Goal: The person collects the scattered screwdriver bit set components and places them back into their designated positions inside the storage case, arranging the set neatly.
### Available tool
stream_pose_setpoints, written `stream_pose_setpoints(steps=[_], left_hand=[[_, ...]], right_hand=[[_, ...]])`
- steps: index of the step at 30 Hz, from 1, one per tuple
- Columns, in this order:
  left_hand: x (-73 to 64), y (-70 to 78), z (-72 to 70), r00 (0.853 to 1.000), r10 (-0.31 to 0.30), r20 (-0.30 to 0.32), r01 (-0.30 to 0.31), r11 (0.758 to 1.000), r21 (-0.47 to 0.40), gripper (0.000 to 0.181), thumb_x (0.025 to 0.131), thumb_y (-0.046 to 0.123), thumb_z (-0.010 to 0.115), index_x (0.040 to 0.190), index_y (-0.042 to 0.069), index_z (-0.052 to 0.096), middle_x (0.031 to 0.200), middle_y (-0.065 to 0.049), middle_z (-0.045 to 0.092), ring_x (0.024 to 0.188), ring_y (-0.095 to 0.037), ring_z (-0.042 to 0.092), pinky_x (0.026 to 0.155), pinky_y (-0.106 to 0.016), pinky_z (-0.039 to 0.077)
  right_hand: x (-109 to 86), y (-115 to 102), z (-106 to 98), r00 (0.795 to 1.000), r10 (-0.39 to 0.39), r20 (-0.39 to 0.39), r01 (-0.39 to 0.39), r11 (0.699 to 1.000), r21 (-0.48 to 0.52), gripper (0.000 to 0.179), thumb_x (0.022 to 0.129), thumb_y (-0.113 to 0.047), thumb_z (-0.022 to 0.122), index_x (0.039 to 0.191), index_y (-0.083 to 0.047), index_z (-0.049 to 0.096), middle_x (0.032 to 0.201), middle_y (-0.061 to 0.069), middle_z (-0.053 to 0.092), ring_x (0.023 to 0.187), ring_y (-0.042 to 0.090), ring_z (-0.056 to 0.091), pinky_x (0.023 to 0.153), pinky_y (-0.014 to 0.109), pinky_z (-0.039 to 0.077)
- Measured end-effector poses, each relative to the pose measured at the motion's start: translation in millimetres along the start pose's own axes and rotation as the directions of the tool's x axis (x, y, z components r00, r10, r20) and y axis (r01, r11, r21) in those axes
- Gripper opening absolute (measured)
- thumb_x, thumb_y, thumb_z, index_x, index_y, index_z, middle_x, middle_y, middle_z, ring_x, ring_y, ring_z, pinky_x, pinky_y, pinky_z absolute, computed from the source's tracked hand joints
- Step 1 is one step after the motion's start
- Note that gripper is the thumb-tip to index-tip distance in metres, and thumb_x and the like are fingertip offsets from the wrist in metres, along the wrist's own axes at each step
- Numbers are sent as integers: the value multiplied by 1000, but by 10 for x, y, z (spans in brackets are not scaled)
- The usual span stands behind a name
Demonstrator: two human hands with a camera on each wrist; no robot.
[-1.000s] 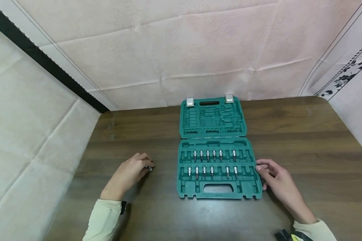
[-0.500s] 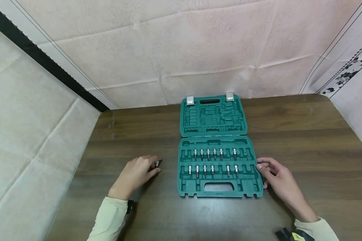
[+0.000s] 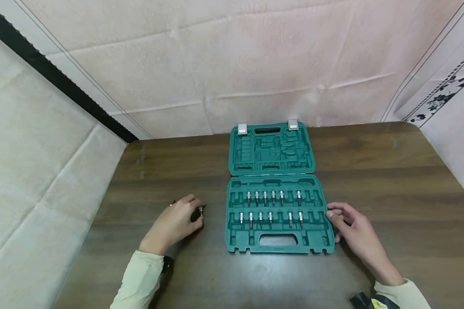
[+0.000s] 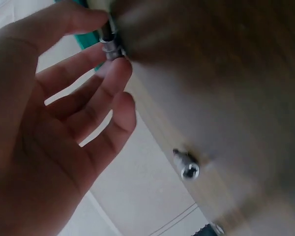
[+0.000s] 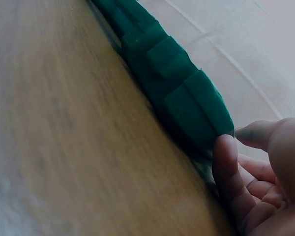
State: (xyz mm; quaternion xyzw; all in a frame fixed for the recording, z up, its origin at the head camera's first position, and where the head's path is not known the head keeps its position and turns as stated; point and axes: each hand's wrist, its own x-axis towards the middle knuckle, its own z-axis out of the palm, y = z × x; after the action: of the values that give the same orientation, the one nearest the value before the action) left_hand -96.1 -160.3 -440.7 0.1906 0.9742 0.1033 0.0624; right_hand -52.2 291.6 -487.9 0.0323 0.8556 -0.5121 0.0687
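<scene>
My left hand (image 3: 174, 223) is left of the green case, low over the table. Its thumb and fingers pinch a bit socket (image 4: 111, 46), a short metal piece with a dark tip, which shows at the fingertips in the head view too. A second bit socket (image 4: 188, 166) lies on the table below that hand. The green plastic socket case (image 3: 280, 248) lies open, with two rows of bit sockets seated in its lower half. At the case's right edge, my right hand (image 3: 353, 229) grips the side wall between thumb and fingers.
The lid (image 3: 271, 165) with two silver latches leans back toward the pale draped wall (image 3: 232, 64). A brown wooden table (image 3: 390, 180) carries everything. Several slots in the lower half hold no bit. Another small metal piece (image 4: 217, 228) shows at the left wrist view's bottom edge.
My left hand has moved right, toward the case, and the bit socket has turned in its fingertips. A small dark piece now shows behind that hand. The right hand stays at the case edge.
</scene>
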Motion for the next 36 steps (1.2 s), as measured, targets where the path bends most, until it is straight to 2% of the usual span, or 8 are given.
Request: stream_pose_setpoints(steps=[5, 11, 20, 29, 36], left_hand=[[59, 46, 7, 998, 5, -67, -4, 1000, 12, 32, 88, 21, 79, 116, 7, 75, 109, -4, 69, 82, -15, 64, 78, -43, 62], [115, 132, -42, 989, 18, -147, -27, 997, -65, 31, 89, 20, 76, 118, 9, 73, 113, -3, 65, 86, -15, 61, 77, -34, 61], [250, 240, -53, 980, 39, -197, -66, 989, -130, 34, 88, 16, 74, 122, 10, 73, 117, 0, 61, 77, -11, 55, 59, -24, 48], [424, 392, -8, 980, 89, -178, -117, 981, -154, 32, 94, 17, 74, 126, 12, 72, 118, 0, 63, 92, -11, 62, 73, -26, 57], [479, 484, 36, 983, 112, -142, -139, 972, -191, 34, 95, 17, 75, 129, 10, 71, 124, -1, 65, 99, -13, 68, 81, -28, 61]], right_hand=[[24, -7, -16, 1000, 2, 12, -2, 1000, -8, 42, 111, -31, 57, 139, 0, 58, 110, 18, 68, 65, 18, 62, 59, 31, 56], [31, -14, -8, 1000, 7, 12, -7, 1000, 1, 42, 111, -30, 57, 140, 0, 57, 110, 17, 68, 66, 18, 62, 59, 31, 55], [46, -29, -10, 1000, 0, -2, 0, 1000, 13, 42, 111, -32, 57, 138, 0, 59, 109, 16, 68, 70, 15, 63, 59, 31, 56], [48, -45, -35, 1000, 20, 5, -20, 1000, 1, 44, 111, -35, 56, 138, -1, 58, 109, 18, 67, 68, 19, 63, 60, 32, 56], [22, -29, -20, 999, 37, 3, -37, 999, -9, 44, 111, -36, 56, 138, -1, 58, 109, 17, 67, 67, 20, 63, 60, 31, 55]])
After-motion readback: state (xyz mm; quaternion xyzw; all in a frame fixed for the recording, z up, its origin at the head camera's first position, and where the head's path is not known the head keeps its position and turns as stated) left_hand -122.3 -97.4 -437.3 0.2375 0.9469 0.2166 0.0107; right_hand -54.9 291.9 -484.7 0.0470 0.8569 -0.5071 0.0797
